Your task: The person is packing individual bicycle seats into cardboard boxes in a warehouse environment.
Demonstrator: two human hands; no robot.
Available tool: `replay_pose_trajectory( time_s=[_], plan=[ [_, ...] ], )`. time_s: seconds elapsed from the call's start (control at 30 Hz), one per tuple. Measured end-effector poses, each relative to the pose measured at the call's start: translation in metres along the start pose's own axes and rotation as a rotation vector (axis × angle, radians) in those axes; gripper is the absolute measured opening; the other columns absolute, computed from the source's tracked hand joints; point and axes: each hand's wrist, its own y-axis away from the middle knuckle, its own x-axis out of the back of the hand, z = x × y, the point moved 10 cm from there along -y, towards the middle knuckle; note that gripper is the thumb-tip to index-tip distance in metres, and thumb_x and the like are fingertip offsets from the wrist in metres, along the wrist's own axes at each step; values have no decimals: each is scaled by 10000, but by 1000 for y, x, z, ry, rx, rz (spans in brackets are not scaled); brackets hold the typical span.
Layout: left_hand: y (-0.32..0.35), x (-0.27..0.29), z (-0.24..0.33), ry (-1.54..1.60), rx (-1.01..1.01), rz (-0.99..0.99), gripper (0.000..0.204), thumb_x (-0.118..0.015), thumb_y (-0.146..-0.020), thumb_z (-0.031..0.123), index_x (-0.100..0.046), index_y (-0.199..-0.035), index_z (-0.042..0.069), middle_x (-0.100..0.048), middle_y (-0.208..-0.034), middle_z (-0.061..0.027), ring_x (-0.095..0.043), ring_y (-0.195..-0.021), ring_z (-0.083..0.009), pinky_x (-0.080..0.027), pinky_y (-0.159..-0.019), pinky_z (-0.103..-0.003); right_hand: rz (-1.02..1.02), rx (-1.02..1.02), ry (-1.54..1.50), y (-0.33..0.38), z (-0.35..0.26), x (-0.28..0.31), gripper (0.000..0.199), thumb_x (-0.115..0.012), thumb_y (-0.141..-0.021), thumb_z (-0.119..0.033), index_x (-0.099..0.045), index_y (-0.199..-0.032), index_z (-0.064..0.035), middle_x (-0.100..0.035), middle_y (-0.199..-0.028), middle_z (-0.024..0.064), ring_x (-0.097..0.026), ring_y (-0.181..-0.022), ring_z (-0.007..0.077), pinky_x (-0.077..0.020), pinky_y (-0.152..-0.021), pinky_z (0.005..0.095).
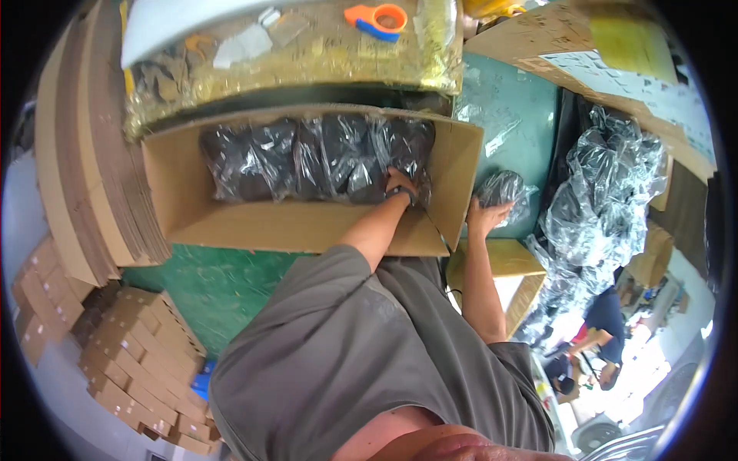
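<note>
A long cardboard box (307,227) lies open in front of me. A row of dark items in clear plastic bags (346,150) fills its far side. My left hand (401,183), with a dark band at the wrist, reaches inside and touches the bag at the right end. Its fingers look stretched out, partly lost against the dark plastic. Just outside the box's right wall, my right hand (487,218) curls around the near side of a single bagged dark item (504,189) on the green tabletop. What exactly the bags contain cannot be made out.
A large heap of clear plastic-bagged items (596,192) lies to the right. Behind the box stands a taped carton (307,58) with an orange and blue tape dispenser (378,20) on it. Flattened cardboard (92,154) stands at left. Stacked cartons (142,361) sit lower left; another person (603,330) is lower right.
</note>
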Motion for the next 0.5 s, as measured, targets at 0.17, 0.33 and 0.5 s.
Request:
replay_pose_trajectory(
  time_s=[0.17,0.33,0.5],
  plan=[
    [-5,5,-7,-532,-324,-212,927,-547,-985,646,-418,-1553,-75,-545,-1503,-313,-563,-1382,-437,-460,-1151,-493,-67,856,-207,80,-237,87,846,-803,-861,-183,-381,-1558,48,-353,-1609,325,-337,-1485,497,-284,-1233,562],
    [75,146,-22,-331,-437,130,607,-673,-934,440,-594,-1372,28,-646,-1325,-258,-639,-1215,-439,-525,-1003,-538,-396,923,174,139,-299,-77,909,-711,-932,-547,-325,-1648,-142,-152,-1704,327,-155,-1555,568,-198,-1231,698],
    [101,242,-62,-258,-608,595,517,-757,-867,229,-596,-1321,40,-620,-1262,-189,-587,-1190,-385,-492,-988,-514,-790,723,743,153,-233,-203,1015,-754,-846,-639,-263,-1680,-332,180,-1739,257,43,-1595,540,-259,-1146,803]
  ],
)
